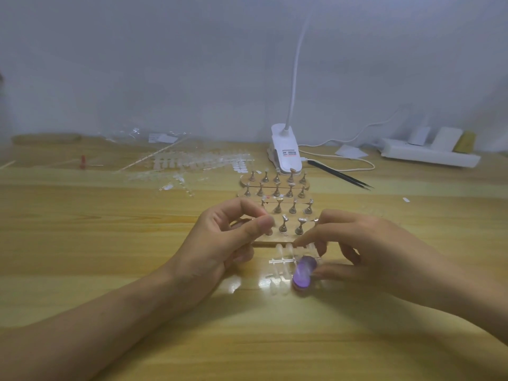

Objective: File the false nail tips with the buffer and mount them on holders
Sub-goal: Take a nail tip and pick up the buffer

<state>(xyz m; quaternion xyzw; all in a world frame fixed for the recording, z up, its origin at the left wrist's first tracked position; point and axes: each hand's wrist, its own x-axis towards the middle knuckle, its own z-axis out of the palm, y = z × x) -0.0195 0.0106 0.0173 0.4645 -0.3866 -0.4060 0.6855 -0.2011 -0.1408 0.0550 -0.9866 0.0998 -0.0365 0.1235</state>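
Head view: left grip [220, 237] pinches something unclear; right grip [365, 243] pinches tip strip [283, 261], buffer [302, 273] tucked beneath. Likely light, brittle, slippery; hold by edges.

A: Where were the holder boards [276, 188]?
B: Mid-table [110, 270], stacked front to back. Nail-tip strips [286, 261] lay just before them, lamp base [286, 149] behind.
A: Tweezers [341, 174]?
B: Right of the lamp base; power strip [428, 155] farther right.
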